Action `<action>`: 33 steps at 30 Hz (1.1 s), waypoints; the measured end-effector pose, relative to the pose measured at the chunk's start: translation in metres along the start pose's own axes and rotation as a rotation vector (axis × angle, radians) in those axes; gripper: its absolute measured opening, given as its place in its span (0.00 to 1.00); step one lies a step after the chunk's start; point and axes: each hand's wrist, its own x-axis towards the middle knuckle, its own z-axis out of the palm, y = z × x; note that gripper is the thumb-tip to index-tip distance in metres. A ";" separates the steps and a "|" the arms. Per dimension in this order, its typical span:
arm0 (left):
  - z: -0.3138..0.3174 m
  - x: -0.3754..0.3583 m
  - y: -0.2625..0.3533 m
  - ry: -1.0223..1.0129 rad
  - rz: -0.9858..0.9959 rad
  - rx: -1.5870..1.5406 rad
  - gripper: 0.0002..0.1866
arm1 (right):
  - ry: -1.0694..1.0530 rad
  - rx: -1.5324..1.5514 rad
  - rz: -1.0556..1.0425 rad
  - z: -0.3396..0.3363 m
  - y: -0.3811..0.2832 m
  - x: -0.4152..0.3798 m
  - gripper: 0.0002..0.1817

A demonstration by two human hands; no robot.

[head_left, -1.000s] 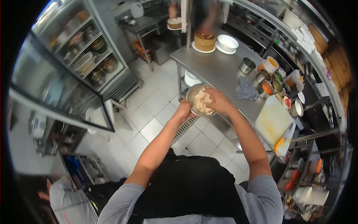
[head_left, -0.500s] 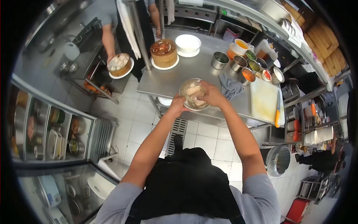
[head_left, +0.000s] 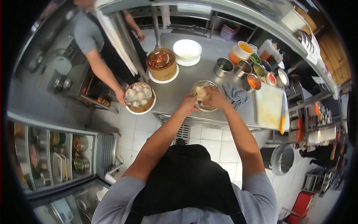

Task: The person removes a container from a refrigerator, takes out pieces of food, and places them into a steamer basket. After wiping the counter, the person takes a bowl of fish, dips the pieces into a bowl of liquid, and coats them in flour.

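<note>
No label or writing could be read in the head view. The metal bowl (head_left: 204,96) of pale meat sat near the front edge of the steel table (head_left: 179,89), just left of the grey cloth (head_left: 236,95). The left hand (head_left: 189,105) gripped the bowl's near rim; the right hand (head_left: 214,98) was curled closed over the meat inside. Compared with half a second before, the bowl lay further onto the table, and a co-worker's hand (head_left: 121,95) had brought a steamer of dumplings (head_left: 139,97) to the table's left corner, well apart from the bowl.
</note>
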 end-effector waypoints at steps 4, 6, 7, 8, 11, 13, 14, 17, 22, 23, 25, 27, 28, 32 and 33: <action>-0.002 0.020 -0.017 -0.040 -0.085 0.076 0.24 | -0.064 -0.210 0.278 0.035 0.031 0.006 0.29; -0.002 0.034 -0.017 -0.001 -0.067 0.090 0.23 | -0.024 -0.215 0.297 0.020 0.042 0.011 0.31; -0.005 0.036 -0.023 0.045 -0.060 0.101 0.22 | 0.017 -0.107 0.182 0.005 0.043 0.008 0.31; -0.006 0.034 -0.026 0.052 -0.084 0.097 0.22 | 0.053 0.006 0.079 -0.009 0.033 0.003 0.31; 0.007 0.032 -0.007 0.084 -0.111 0.085 0.19 | 0.031 0.085 0.232 -0.012 0.029 -0.001 0.29; 0.010 0.030 0.000 0.066 -0.087 0.185 0.19 | 0.112 -0.073 0.180 0.008 0.034 0.000 0.28; 0.009 0.032 0.001 0.067 -0.084 0.187 0.19 | 0.076 -0.174 0.194 0.026 0.034 0.002 0.28; 0.002 0.037 -0.001 0.010 -0.123 0.190 0.19 | 0.010 -0.245 0.244 0.045 0.049 0.016 0.26; -0.002 0.035 0.007 -0.068 -0.195 0.123 0.20 | 0.116 -0.047 0.237 -0.015 0.012 0.015 0.21; -0.003 0.034 0.007 -0.065 -0.196 0.119 0.20 | 0.111 -0.047 0.236 -0.026 0.006 0.014 0.21; -0.005 0.033 0.010 -0.092 -0.177 0.110 0.21 | 0.195 0.038 0.169 -0.048 -0.004 0.017 0.18; -0.005 0.029 0.013 -0.102 -0.149 0.124 0.22 | 0.247 0.151 0.203 -0.058 -0.013 0.020 0.16; -0.006 0.026 0.014 -0.117 -0.128 0.147 0.23 | 0.304 0.265 0.248 -0.059 -0.018 0.021 0.15; -0.004 0.005 0.023 -0.096 -0.139 0.330 0.29 | 0.487 0.503 0.333 -0.032 -0.008 0.021 0.08; -0.002 -0.007 0.023 -0.055 -0.136 0.391 0.32 | 0.497 0.480 0.319 -0.001 0.028 0.019 0.06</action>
